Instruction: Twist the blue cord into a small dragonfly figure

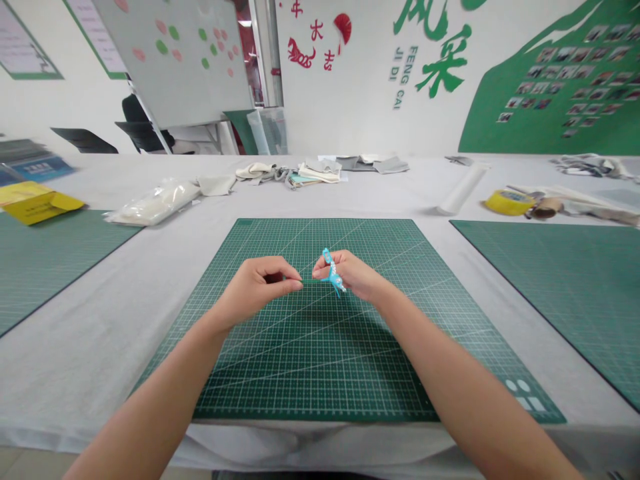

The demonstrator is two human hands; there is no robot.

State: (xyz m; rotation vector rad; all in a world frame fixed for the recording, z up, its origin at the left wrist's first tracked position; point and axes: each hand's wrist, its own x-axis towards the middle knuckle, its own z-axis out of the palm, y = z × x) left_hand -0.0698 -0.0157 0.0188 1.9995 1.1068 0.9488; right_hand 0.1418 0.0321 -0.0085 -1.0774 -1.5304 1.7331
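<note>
Above the green cutting mat [320,360], a small light-blue flower-like ornament [333,272] with white beads is held up between my hands. A thin green stem [311,281] runs sideways from its base. My left hand [263,283] pinches the stem's left end between thumb and fingertips. With thumb and forefinger closed, my right hand [347,272] grips at the ornament, which partly covers those fingers. The exact contact of the right fingertips cannot be made out.
Another cutting mat lies on each side, left [55,260] and right [560,287]. Farther back on the white-covered table are a clear plastic bag [155,203], a yellow packet [40,202], cloth scraps [315,172] and a yellow tape roll [509,202].
</note>
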